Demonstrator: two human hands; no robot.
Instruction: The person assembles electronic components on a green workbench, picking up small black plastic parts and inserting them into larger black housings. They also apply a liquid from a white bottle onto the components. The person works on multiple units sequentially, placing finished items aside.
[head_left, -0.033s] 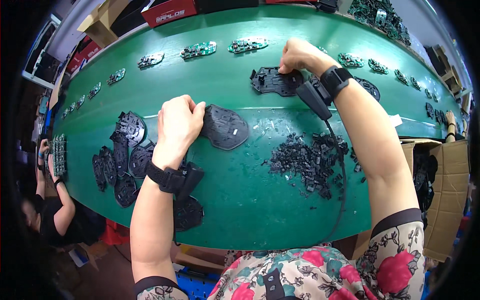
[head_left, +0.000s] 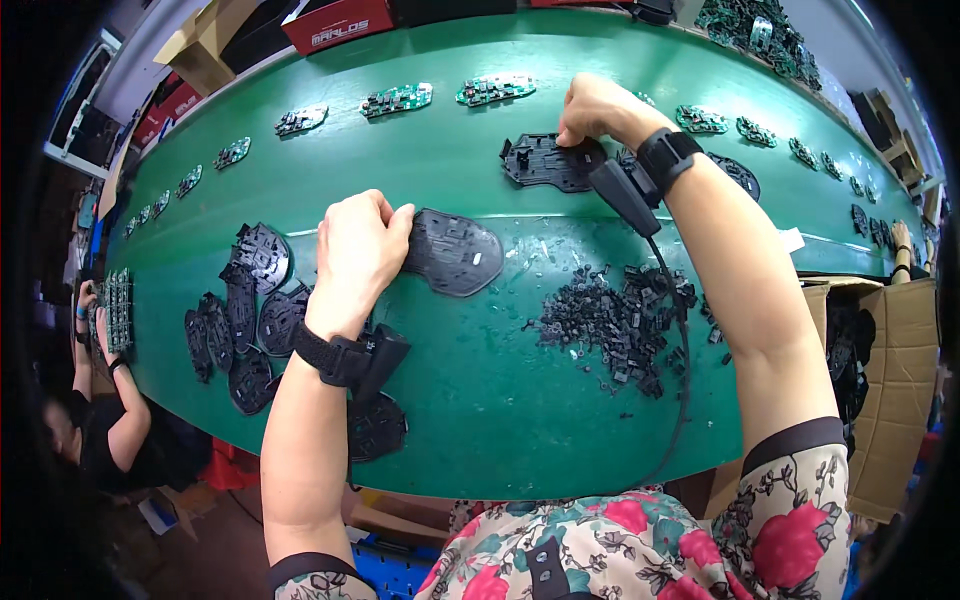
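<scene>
My left hand (head_left: 362,246) is closed, thumb and fingers pinching the left edge of a dark plastic shell (head_left: 458,254) shaped like the base of a computer mouse. That shell is held over the middle of the green table. Farther off, my right hand (head_left: 596,108) has its fingers pinched together at the back right of another black plastic shell (head_left: 540,163), whose ribbed inside faces up. Part of this second shell is covered by the hand and by the black device strapped to my right wrist. Several more black shells (head_left: 262,258) lie in a loose group left of my left hand.
A heap of small black plastic parts (head_left: 615,325) lies right of centre. Green circuit boards (head_left: 397,100) form a spaced row along the far side of the table (head_left: 480,430). An open cardboard box (head_left: 892,385) holding black parts stands at right. Another person's hands (head_left: 100,318) are at far left.
My left hand and its shell have shifted very slightly to the right. My right wrist has moved a touch up and left; the shell under that hand stays in place.
</scene>
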